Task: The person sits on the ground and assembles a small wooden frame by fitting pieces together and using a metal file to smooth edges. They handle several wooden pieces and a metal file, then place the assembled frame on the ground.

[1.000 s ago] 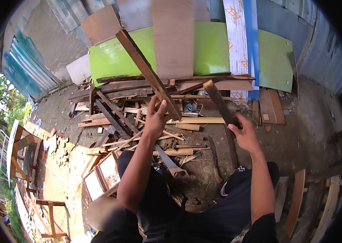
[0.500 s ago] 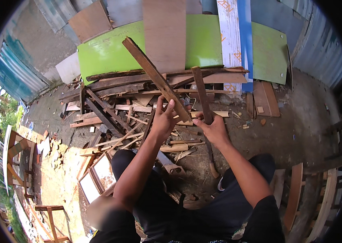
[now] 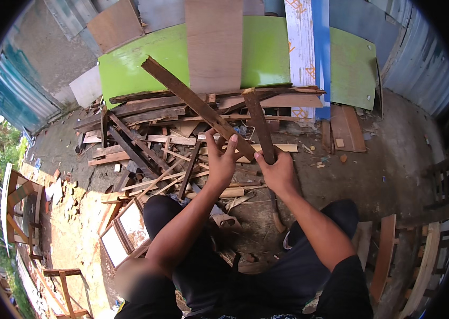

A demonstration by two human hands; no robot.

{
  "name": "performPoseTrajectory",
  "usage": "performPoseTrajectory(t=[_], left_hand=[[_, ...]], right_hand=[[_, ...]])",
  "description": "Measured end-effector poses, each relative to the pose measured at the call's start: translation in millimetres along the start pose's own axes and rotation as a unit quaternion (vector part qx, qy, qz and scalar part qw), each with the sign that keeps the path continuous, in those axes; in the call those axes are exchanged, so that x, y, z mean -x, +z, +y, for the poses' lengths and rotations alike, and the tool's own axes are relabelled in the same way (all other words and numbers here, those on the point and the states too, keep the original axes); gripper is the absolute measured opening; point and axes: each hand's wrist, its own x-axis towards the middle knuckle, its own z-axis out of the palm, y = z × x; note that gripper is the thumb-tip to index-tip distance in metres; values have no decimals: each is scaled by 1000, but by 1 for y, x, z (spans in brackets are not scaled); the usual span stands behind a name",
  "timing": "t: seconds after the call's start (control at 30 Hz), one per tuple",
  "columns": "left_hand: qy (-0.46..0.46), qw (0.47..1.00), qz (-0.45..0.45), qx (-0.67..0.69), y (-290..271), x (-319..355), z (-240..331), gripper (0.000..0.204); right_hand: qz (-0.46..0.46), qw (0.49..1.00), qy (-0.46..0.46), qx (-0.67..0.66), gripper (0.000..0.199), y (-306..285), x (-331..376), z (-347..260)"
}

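Note:
My left hand (image 3: 222, 166) grips a long brown wooden strip (image 3: 182, 91), its thumb pressed along the near end. The strip slants up to the far left. In my right hand (image 3: 280, 173) is a shorter, darker wooden piece (image 3: 258, 119), standing steeply with its paler end away from me. The near ends of both pieces almost meet between my thumbs; whether they touch is hard to tell. Beneath my right hand, a tool with a curved wooden handle (image 3: 277, 219) lies on the ground, its upper part hidden. What looks like a handsaw (image 3: 224, 219) lies between my knees.
Beyond my hands, scrap planks (image 3: 150, 110) and loose sticks lie heaped before a green panel (image 3: 267, 53). A white-panelled wooden frame (image 3: 114, 247) is near my left knee. Long boards (image 3: 384, 258) stand to the right. A wooden stand (image 3: 65, 292) is at lower left.
The far end of the long strip has swung left and down. The shorter piece has tilted left at its top, and its near end is closer to the strip.

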Motion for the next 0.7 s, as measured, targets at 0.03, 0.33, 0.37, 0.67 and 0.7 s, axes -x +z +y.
performPoseTrajectory(t=[0.03, 0.33, 0.37, 0.67, 0.7], left_hand=[[17, 1000, -10, -23, 0, 1, 0, 45], [115, 973, -69, -190, 6, 0, 15, 43], [128, 968, -73, -202, 6, -2, 13, 43], [78, 968, 29, -235, -4, -20, -6, 38], [57, 964, 45, -254, -5, -20, -6, 37]], right_hand=[[-5, 1000, -13, 21, 21, 0, 0, -1], [-139, 901, 210, -353, 15, -5, -3, 13], [-142, 873, 231, -406, 13, -6, -3, 14], [-158, 944, 88, -277, 13, 7, -4, 18], [-160, 950, 80, -257, 13, 8, -5, 17]])
